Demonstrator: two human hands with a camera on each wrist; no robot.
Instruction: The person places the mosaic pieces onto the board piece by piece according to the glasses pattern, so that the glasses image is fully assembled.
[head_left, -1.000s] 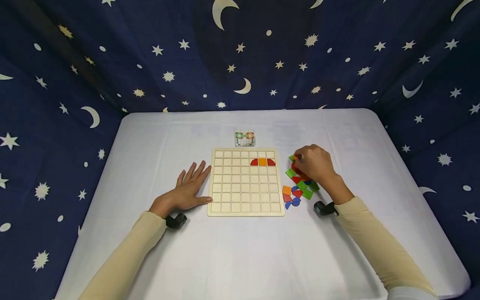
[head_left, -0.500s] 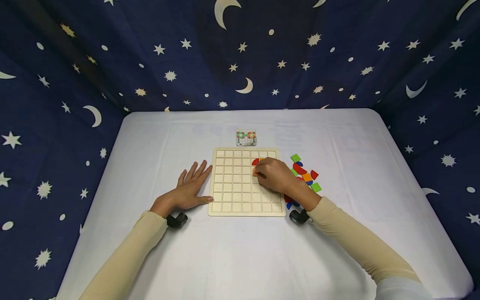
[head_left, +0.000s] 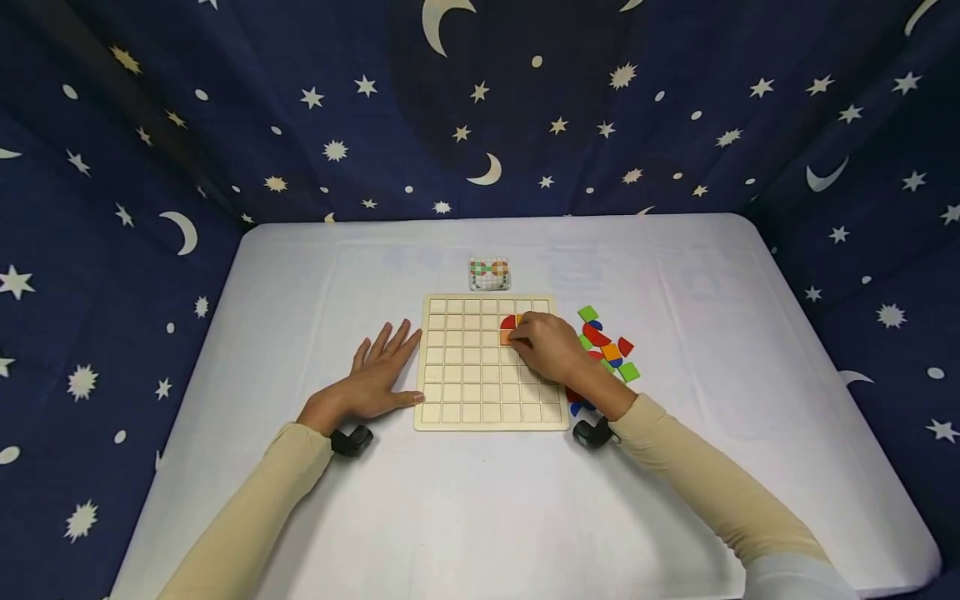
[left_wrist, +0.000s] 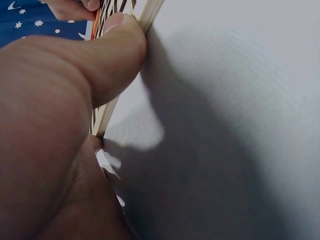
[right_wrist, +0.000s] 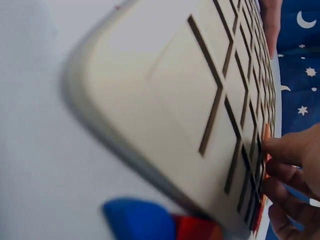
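A pale wooden grid board (head_left: 452, 393) lies flat on the white table. My right hand (head_left: 553, 346) is over its upper right part, fingers bent, and pinches an orange square tile (head_left: 505, 337) at a cell just below a red rounded tile (head_left: 507, 322). In the right wrist view the thumb and fingertips meet the orange tile (right_wrist: 267, 131) at the board's surface. The red tile on the right of that row is hidden behind the hand in the head view. My left hand (head_left: 371, 387) rests with spread fingers at the board's left edge, its thumb (left_wrist: 120, 47) on the rim.
Right of the board lies a loose pile of green, red, blue and orange tiles (head_left: 596, 335), partly covered by the right forearm. Behind the board is a small pattern card (head_left: 489, 274). A dark blue curtain (head_left: 375, 117) with stars and moons surrounds the table.
My right hand has moved left from the tile pile to the board, bringing an orange square tile to the cell under the red one. The left hand stays in place.
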